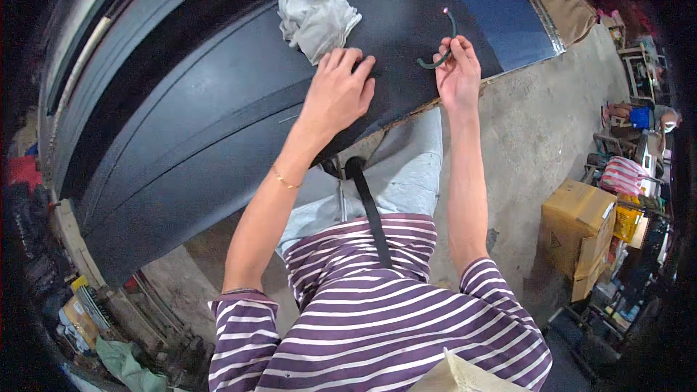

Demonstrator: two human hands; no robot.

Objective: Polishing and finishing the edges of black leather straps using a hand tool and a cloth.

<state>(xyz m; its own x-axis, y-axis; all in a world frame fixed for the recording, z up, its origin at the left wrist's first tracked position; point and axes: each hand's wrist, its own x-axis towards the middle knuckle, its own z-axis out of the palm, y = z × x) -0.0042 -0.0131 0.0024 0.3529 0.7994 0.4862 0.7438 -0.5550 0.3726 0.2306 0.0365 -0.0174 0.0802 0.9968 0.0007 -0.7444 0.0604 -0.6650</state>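
Note:
Near the edge of the dark sheet-covered table [218,94], my right hand [459,76] pinches a dark green, curved cord or thin tube [454,25]. One end of it points up with a pale pinkish tip, and the other bends out to the left below my fingers. My left hand [341,91] is palm down with its fingers extended and the thumb apart. Its fingertips reach the lower edge of a crumpled light grey cloth [316,23], touching or nearly touching it. I see nothing held in that hand.
A blue panel [501,3] covers the table's far right corner. Concrete floor [537,116] lies to the right, with a cardboard box [577,225] and a striped pink bag [622,176] among clutter. Green fabric [127,366] and other items are at the lower left.

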